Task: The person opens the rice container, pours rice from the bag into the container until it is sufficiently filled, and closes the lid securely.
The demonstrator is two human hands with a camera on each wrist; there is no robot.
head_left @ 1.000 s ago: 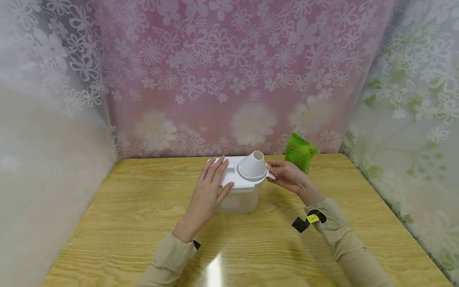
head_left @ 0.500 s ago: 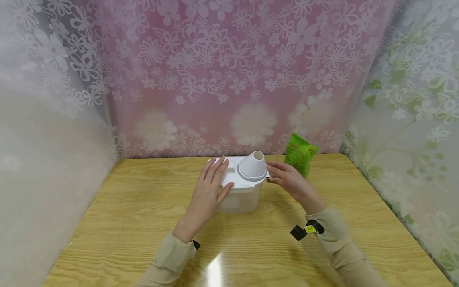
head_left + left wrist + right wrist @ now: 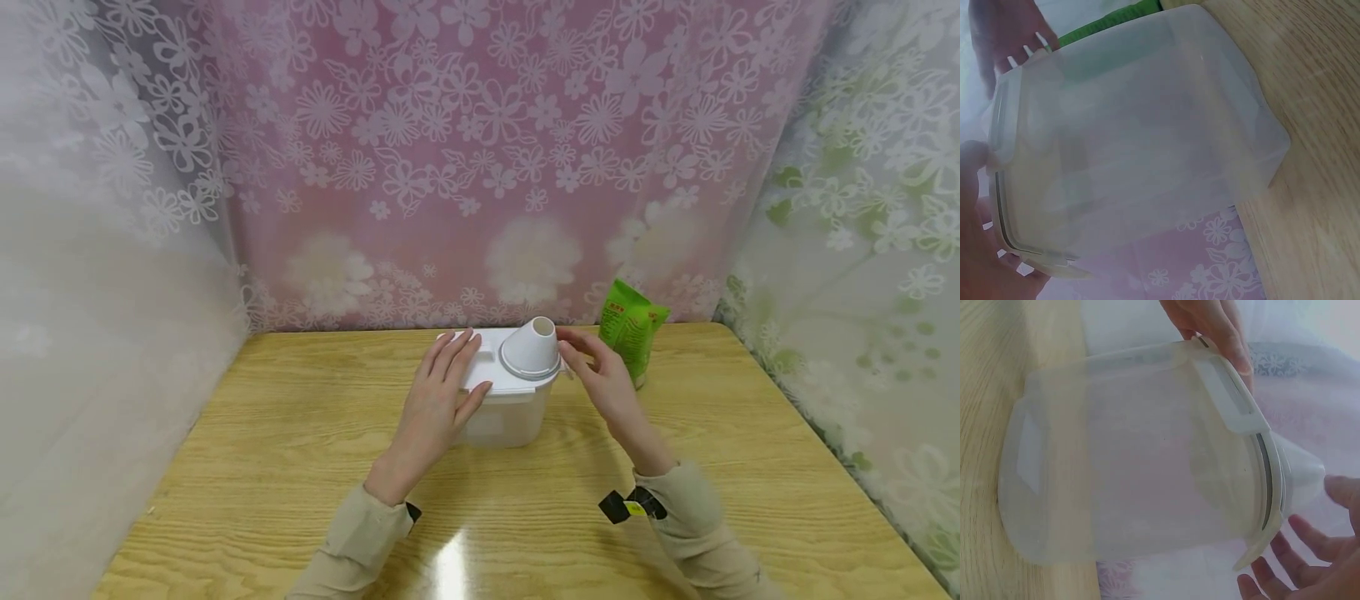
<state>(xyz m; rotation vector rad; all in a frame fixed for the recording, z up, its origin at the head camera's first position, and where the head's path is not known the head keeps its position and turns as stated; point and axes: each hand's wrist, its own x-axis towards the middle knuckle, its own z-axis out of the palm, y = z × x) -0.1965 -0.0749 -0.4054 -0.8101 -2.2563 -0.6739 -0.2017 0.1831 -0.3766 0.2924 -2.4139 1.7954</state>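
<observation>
A translucent plastic storage container (image 3: 510,422) stands upright on the table under its white lid (image 3: 495,380). A white cone-shaped cap (image 3: 533,348) rises from the lid's right part. My left hand (image 3: 431,392) rests across the left part of the lid, fingers extended and thumb at the near edge. Beside the cap is my right hand (image 3: 603,375), its fingers spread and loosely bent. In the right wrist view, its thumb (image 3: 1342,487) is close to the cap's tip and its fingers lie near a side clip (image 3: 1252,549) that angles outward from the lid.
A green printed bag (image 3: 628,333) stands just behind the right hand. The wooden table (image 3: 285,467) ends at floral curtains, one pink curtain (image 3: 450,167) at the back and pale ones at both sides. A light reflection shows near the front.
My right hand has gone from pinching the side clip to a looser pose higher beside the cap, its wrist moving nearer to me. The left hand and container have stayed put.
</observation>
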